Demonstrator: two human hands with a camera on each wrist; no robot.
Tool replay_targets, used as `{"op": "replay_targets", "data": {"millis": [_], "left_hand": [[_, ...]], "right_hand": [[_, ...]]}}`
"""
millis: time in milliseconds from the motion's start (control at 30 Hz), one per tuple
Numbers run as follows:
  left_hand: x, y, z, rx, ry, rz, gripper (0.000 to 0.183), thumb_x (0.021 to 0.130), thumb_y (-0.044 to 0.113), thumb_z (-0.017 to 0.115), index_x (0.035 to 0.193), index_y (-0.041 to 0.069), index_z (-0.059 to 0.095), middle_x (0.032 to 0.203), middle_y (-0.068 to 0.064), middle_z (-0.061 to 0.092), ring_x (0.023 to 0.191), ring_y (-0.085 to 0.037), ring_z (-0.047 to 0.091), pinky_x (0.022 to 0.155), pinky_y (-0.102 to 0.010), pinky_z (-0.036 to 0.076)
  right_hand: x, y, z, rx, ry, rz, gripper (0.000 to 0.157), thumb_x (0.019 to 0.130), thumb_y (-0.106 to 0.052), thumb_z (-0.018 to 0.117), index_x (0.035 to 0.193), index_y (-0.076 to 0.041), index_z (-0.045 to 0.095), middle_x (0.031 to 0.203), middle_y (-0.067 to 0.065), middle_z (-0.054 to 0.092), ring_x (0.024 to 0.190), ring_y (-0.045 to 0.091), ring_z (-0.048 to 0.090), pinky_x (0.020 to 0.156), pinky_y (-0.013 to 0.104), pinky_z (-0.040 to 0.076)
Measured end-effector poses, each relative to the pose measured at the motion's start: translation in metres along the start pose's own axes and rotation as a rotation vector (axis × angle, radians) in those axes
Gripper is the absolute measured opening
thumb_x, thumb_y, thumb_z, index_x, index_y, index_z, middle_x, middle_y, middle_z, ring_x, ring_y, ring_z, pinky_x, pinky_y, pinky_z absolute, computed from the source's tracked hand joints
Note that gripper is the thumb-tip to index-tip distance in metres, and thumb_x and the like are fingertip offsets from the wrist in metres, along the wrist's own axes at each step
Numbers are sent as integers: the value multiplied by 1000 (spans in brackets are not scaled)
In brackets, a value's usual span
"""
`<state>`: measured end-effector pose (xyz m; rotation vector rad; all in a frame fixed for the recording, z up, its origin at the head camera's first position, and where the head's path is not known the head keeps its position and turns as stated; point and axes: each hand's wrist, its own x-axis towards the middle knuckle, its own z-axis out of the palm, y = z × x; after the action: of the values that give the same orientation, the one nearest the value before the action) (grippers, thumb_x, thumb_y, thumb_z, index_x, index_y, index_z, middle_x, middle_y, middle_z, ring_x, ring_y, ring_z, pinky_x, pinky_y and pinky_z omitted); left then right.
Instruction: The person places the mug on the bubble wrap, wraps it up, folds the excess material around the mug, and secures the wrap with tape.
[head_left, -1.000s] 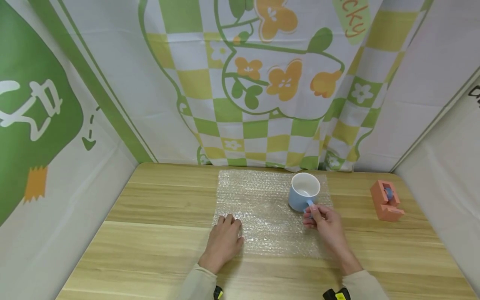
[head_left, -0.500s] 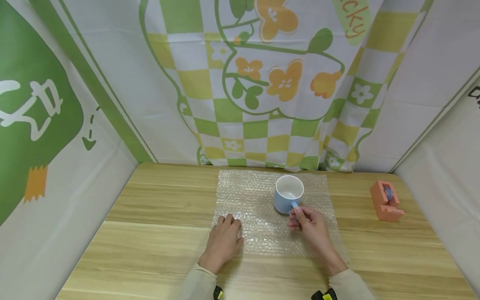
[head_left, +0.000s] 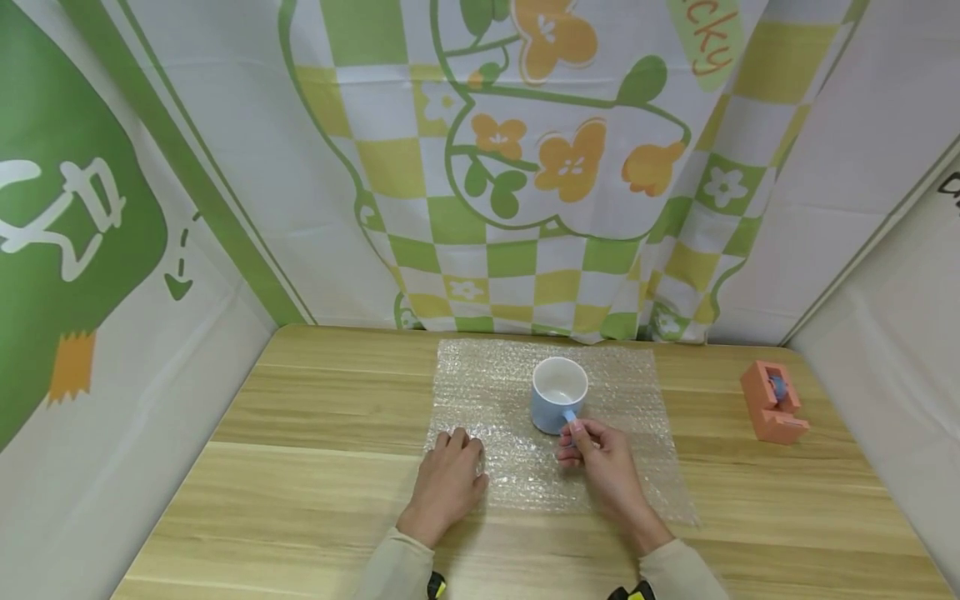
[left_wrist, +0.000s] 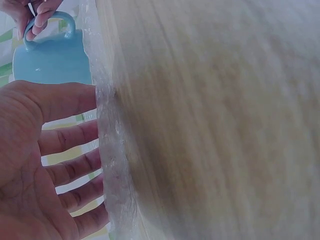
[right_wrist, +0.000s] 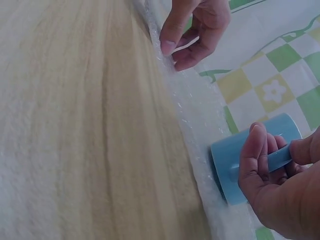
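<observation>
A light blue mug [head_left: 549, 410] with a white inside is upright, close over a sheet of clear bubble wrap [head_left: 480, 379] spread on the table. My right hand [head_left: 611, 468] grips its handle [right_wrist: 279, 158] between thumb and fingers. On the near left part of the sheet rests my left hand [head_left: 444, 485]. In the left wrist view its fingers [left_wrist: 75, 167] are spread, with the fingertips pressing on the bubble wrap.
An orange tape dispenser [head_left: 767, 408] with a blue roll stands at the right of the wooden table [head_left: 322, 417]. Behind the table hangs a green and yellow checked curtain [head_left: 517, 258]; printed cloth walls flank both sides.
The right hand has carried the mug left and slightly nearer, from the right part of the bubble wrap to about its middle. The left hand has stayed in place.
</observation>
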<state>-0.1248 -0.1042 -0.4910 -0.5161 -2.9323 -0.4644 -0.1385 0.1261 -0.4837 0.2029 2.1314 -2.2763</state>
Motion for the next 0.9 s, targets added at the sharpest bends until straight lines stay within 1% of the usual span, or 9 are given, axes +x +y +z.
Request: {"op": "replay_targets", "data": {"millis": [233,400,700,767,900], "left_hand": [[1,0,0,-2,2,4,25,79,16,82,97,3,70,98,-11,60,89,-29,56,65,-40,53],[1,-1,0,4,-2,3,26,79,17,82,97,3,70,98,-10,60,90,-29,56,66,-41,54],[1,0,0,2,-11,-1,27,79,17,83,98,3,70,98,-10,59,90,-29,55,66,-41,53],[1,-1,0,3,-9,3,27,79,18,83,98,3,70,98,-10,59,90,-29,55,66,-40,53],[1,-1,0,5,-9,8,27,79,18,84,97,4,70,98,-10,59,90,-29,55,67,-40,53]], "right_hand": [[2,5,2,33,-3,-3,28,106,-4,50,105,22,59,85,14,65,66,16,67,67,30,61],[3,8,3,23,-1,-5,28,106,-4,49,105,22,58,84,13,65,66,16,68,67,33,62],[0,10,2,13,-7,-14,29,106,-6,51,107,22,59,89,16,68,69,17,69,69,33,62],[0,10,3,23,-4,-12,29,106,-6,51,107,22,59,89,17,68,70,18,70,70,33,62],[-1,11,5,48,-12,-15,28,105,-3,51,108,23,59,91,24,68,70,19,72,71,35,62]]}}
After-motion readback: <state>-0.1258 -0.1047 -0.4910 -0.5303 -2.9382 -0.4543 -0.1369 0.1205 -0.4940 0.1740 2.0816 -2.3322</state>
